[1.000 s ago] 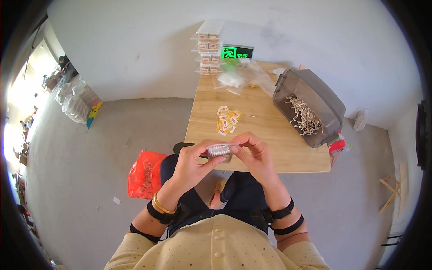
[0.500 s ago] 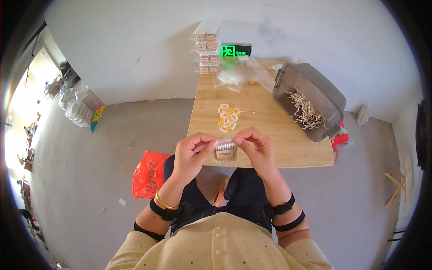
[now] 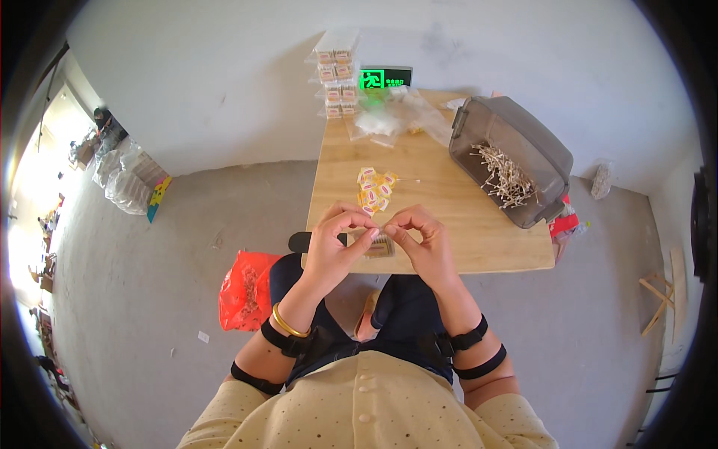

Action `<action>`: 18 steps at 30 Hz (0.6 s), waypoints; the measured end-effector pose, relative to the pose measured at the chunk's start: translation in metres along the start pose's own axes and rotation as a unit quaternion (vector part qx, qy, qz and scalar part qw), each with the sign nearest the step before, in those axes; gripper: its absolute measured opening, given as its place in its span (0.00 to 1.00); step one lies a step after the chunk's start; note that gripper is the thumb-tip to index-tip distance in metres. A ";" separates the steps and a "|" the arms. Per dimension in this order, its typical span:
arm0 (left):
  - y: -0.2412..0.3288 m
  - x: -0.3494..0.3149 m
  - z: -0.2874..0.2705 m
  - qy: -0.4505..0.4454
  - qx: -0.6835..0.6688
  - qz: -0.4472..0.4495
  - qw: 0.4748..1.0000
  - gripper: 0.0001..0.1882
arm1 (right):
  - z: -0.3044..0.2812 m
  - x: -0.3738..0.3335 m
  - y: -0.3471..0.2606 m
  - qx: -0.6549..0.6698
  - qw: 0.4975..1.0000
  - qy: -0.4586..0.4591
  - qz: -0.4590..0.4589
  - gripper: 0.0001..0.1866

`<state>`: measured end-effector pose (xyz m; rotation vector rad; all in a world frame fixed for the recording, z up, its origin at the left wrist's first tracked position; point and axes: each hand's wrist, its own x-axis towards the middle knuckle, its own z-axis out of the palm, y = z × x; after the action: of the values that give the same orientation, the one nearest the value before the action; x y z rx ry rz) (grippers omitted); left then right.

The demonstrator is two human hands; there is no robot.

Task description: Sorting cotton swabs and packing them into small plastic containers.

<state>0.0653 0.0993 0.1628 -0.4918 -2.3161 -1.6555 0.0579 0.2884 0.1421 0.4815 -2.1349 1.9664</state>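
Note:
Between my hands, over the table's near edge, is a small clear plastic bag of cotton swabs with a printed label inside. My left hand pinches its upper edge near the left corner, thumb against fingertips. The thumb and forefinger of my right hand close on the same edge close by. The bag's upper edge is partly hidden by my fingertips. Beyond my hands lies a loose pile of small yellow and white labels, with a single cotton swab beside it.
A grey translucent bin with loose cotton swabs stands at the table's right. At the back are stacked swab packs, a lit green sign and clear bags. A red plastic bag sits on the floor left.
The swab bag has tipped to lie flatter, and my fingertips have drawn closer together along its upper edge. A dark rounded object now shows beside my left hand.

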 end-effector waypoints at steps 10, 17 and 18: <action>-0.022 0.004 -0.008 -0.008 0.136 0.062 0.989 0.05 | -0.004 0.001 0.020 -0.005 1.000 0.027 0.006 0.02; -0.047 -0.001 0.002 -0.033 0.058 -0.089 0.994 0.06 | -0.004 0.002 0.036 -0.066 0.997 0.041 0.011 0.04; -0.057 -0.003 0.007 -0.034 -0.012 -0.130 0.991 0.07 | -0.001 0.002 0.042 -0.081 0.995 0.047 0.025 0.04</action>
<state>0.0443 0.0893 0.1107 -0.2628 -2.5019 -1.8091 0.0407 0.2922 0.1039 0.3040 -2.2428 1.7835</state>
